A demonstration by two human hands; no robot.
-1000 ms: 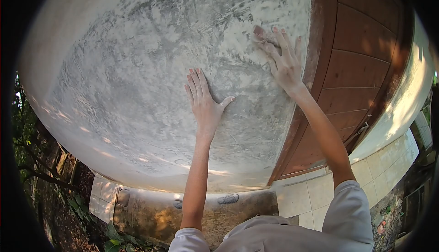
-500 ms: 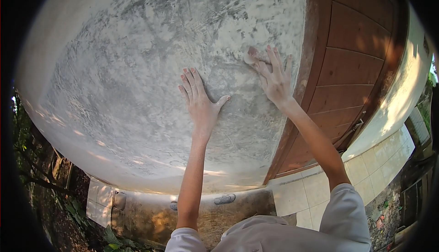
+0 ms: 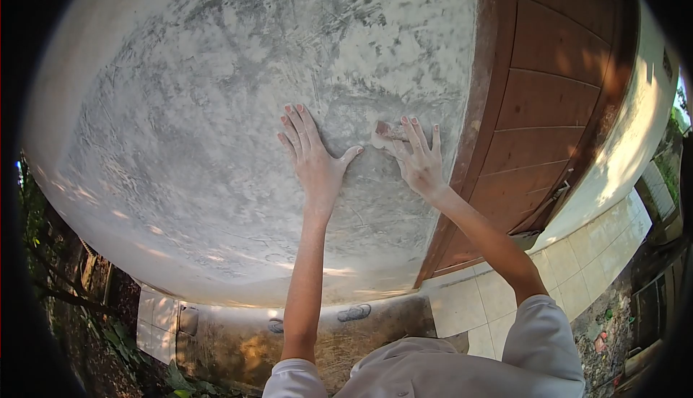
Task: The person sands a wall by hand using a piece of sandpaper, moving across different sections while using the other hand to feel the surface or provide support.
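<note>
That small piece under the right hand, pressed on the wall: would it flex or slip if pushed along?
The small piece looks thin and lies flat under the right hand, so it probably bends easily. The wall looks rough, so it likely drags rather than slips. It seems light.

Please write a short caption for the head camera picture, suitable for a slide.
Left hand flat on a grey plastered wall; right hand presses a small sanding pad against it, beside a brown wooden door.

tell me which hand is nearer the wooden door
Right. The right hand presses a small sanding pad on the wall, close beside the door frame. The left hand lies flat on the wall farther from the door.
</note>
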